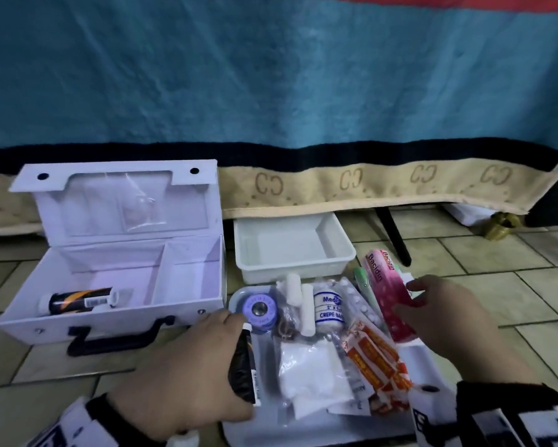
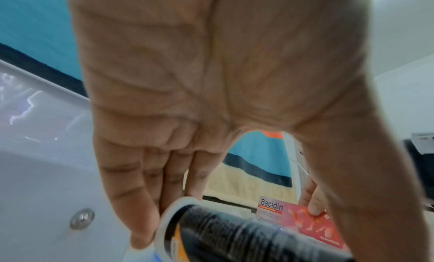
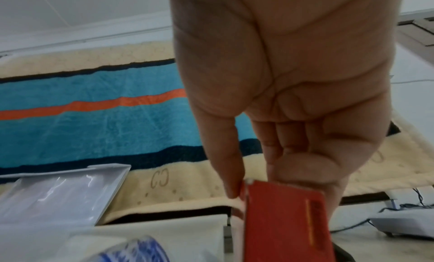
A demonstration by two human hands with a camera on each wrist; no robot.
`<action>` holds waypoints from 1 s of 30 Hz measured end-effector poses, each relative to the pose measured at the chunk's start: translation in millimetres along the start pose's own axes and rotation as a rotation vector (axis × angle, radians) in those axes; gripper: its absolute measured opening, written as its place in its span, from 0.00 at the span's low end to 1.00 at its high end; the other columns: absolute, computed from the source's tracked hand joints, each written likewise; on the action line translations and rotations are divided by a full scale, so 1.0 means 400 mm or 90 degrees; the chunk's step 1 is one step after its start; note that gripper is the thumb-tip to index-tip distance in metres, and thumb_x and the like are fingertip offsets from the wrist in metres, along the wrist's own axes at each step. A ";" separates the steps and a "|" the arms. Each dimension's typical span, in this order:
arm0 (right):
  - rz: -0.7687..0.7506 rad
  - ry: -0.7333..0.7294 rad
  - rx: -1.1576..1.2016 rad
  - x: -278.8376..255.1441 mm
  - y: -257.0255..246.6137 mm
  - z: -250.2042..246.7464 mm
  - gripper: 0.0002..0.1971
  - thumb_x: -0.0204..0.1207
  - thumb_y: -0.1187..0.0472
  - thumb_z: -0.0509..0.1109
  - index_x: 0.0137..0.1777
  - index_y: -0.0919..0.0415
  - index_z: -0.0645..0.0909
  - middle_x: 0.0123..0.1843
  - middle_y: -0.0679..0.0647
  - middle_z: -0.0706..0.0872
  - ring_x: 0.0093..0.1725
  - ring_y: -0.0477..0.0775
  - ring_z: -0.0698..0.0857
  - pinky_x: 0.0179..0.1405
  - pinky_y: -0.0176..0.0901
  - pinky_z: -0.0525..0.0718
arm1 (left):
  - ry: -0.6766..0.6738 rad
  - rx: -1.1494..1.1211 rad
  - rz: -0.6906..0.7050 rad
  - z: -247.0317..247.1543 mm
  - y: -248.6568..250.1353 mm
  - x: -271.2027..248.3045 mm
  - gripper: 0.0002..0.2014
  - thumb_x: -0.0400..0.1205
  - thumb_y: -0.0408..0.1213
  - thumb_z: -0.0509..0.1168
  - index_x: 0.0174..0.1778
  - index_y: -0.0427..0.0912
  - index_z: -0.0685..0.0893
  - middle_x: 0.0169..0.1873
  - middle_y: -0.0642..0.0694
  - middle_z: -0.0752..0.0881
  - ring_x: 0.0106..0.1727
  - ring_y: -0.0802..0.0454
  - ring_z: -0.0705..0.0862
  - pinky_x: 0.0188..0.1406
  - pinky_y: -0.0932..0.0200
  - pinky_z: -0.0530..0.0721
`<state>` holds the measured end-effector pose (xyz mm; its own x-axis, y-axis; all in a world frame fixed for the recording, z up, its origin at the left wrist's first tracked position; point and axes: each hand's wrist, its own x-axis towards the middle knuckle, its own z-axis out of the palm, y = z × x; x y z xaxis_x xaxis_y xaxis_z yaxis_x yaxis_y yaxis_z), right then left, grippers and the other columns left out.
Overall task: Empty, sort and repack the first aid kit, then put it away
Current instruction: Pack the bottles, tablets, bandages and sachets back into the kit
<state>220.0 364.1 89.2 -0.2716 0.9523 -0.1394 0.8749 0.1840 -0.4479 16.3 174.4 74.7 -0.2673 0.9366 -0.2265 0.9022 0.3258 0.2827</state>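
Note:
The white first aid box (image 1: pixel 109 279) stands open on the floor at left, with one black-and-orange tube (image 1: pixel 77 300) lying in its larger compartment. My left hand (image 1: pixel 206 350) grips a black tube (image 1: pixel 242 366) just in front of the box; in the left wrist view the fingers (image 2: pixel 145 201) curl round the tube's (image 2: pixel 234 238) end. My right hand (image 1: pixel 432 311) pinches a pink Bacidin carton (image 1: pixel 389 298) by its end, thumb (image 3: pixel 225 163) on one side. The carton (image 3: pixel 281 225) tilts over the flat tray (image 1: pixel 303 427) of supplies.
On the tray lie a blue tape roll (image 1: pixel 259 309), gauze rolls (image 1: pixel 306 311), a crepe bandage (image 1: pixel 329 308), blister packs (image 1: pixel 361 304), orange plasters (image 1: pixel 377 359) and a cotton bag (image 1: pixel 313 379). An empty white insert tray (image 1: pixel 292 250) sits behind. A blanket-covered bed (image 1: pixel 271 91) blocks the far side.

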 end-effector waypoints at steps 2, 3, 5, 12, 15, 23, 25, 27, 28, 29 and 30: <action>-0.022 0.027 0.022 -0.010 -0.015 -0.016 0.21 0.71 0.58 0.73 0.64 0.61 0.79 0.41 0.54 0.89 0.30 0.41 0.79 0.25 0.37 0.70 | 0.049 -0.054 -0.002 -0.012 -0.011 -0.006 0.43 0.58 0.62 0.71 0.69 0.58 0.63 0.59 0.61 0.68 0.64 0.63 0.67 0.64 0.64 0.73; -0.030 0.037 0.043 -0.016 -0.025 -0.024 0.22 0.71 0.58 0.73 0.65 0.60 0.79 0.39 0.52 0.87 0.30 0.41 0.80 0.25 0.37 0.71 | 0.078 -0.073 -0.003 -0.020 -0.013 -0.010 0.43 0.60 0.61 0.72 0.70 0.58 0.63 0.59 0.61 0.68 0.65 0.64 0.67 0.63 0.66 0.71; -0.052 0.047 0.089 -0.030 -0.057 -0.035 0.22 0.70 0.57 0.75 0.64 0.59 0.80 0.40 0.50 0.88 0.32 0.47 0.85 0.26 0.40 0.76 | 0.133 -0.097 -0.013 -0.040 -0.026 -0.019 0.43 0.61 0.61 0.74 0.70 0.59 0.61 0.59 0.64 0.67 0.64 0.65 0.65 0.58 0.71 0.68; -0.216 0.027 0.275 -0.114 -0.255 -0.001 0.14 0.67 0.61 0.75 0.52 0.49 0.84 0.36 0.44 0.89 0.31 0.39 0.87 0.33 0.45 0.85 | 0.315 -0.203 -0.114 -0.110 -0.168 -0.083 0.47 0.61 0.61 0.76 0.74 0.59 0.61 0.61 0.68 0.64 0.67 0.59 0.72 0.60 0.64 0.71; -0.312 -0.022 0.337 -0.158 -0.370 0.043 0.14 0.68 0.66 0.75 0.48 0.45 0.84 0.36 0.42 0.89 0.29 0.38 0.86 0.30 0.31 0.85 | 0.352 -0.275 -0.159 -0.126 -0.282 -0.110 0.40 0.52 0.62 0.76 0.61 0.58 0.71 0.58 0.58 0.76 0.52 0.60 0.84 0.49 0.63 0.84; -0.522 -0.008 0.041 -0.168 -0.656 0.289 0.19 0.75 0.65 0.64 0.64 0.49 0.79 0.56 0.49 0.82 0.56 0.51 0.80 0.56 0.39 0.79 | 0.386 -0.224 -0.217 -0.145 -0.505 -0.160 0.42 0.52 0.64 0.74 0.60 0.51 0.74 0.50 0.54 0.76 0.56 0.53 0.78 0.51 0.59 0.77; -0.519 -0.026 -0.084 -0.162 -0.700 0.351 0.21 0.76 0.67 0.61 0.67 0.50 0.76 0.59 0.51 0.79 0.60 0.55 0.76 0.58 0.47 0.79 | 0.362 -0.200 -0.191 -0.151 -0.521 -0.158 0.41 0.54 0.67 0.71 0.62 0.54 0.74 0.51 0.57 0.75 0.53 0.57 0.77 0.46 0.66 0.74; -0.502 -0.048 -0.159 -0.154 -0.723 0.398 0.23 0.75 0.70 0.59 0.68 0.51 0.73 0.62 0.52 0.77 0.63 0.56 0.73 0.59 0.50 0.79 | 0.328 -0.162 -0.146 -0.160 -0.531 -0.151 0.41 0.52 0.73 0.59 0.61 0.59 0.75 0.52 0.61 0.73 0.54 0.62 0.75 0.47 0.71 0.72; -0.497 -0.061 -0.180 -0.152 -0.729 0.419 0.24 0.74 0.71 0.58 0.68 0.51 0.73 0.61 0.52 0.76 0.63 0.57 0.72 0.59 0.49 0.78 | 0.314 -0.146 -0.133 -0.161 -0.538 -0.146 0.41 0.51 0.73 0.55 0.60 0.60 0.75 0.53 0.62 0.72 0.56 0.63 0.74 0.50 0.70 0.72; -0.496 -0.072 -0.194 -0.149 -0.733 0.438 0.24 0.74 0.72 0.58 0.68 0.51 0.73 0.61 0.52 0.76 0.63 0.57 0.72 0.60 0.49 0.77 | 0.300 -0.136 -0.127 -0.160 -0.545 -0.139 0.41 0.51 0.73 0.53 0.60 0.60 0.75 0.53 0.61 0.71 0.57 0.63 0.74 0.51 0.70 0.72; -0.500 -0.082 -0.207 -0.147 -0.737 0.456 0.25 0.73 0.72 0.57 0.68 0.52 0.74 0.61 0.52 0.75 0.63 0.57 0.72 0.60 0.47 0.77 | 0.292 -0.132 -0.123 -0.159 -0.551 -0.133 0.40 0.51 0.72 0.53 0.60 0.60 0.75 0.53 0.61 0.70 0.57 0.62 0.74 0.52 0.69 0.72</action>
<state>-95.0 209.3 68.5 -0.8730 0.4878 -0.0031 0.4800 0.8578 -0.1837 -189.9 60.7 83.6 -0.5842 0.8020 0.1247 0.7485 0.4730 0.4647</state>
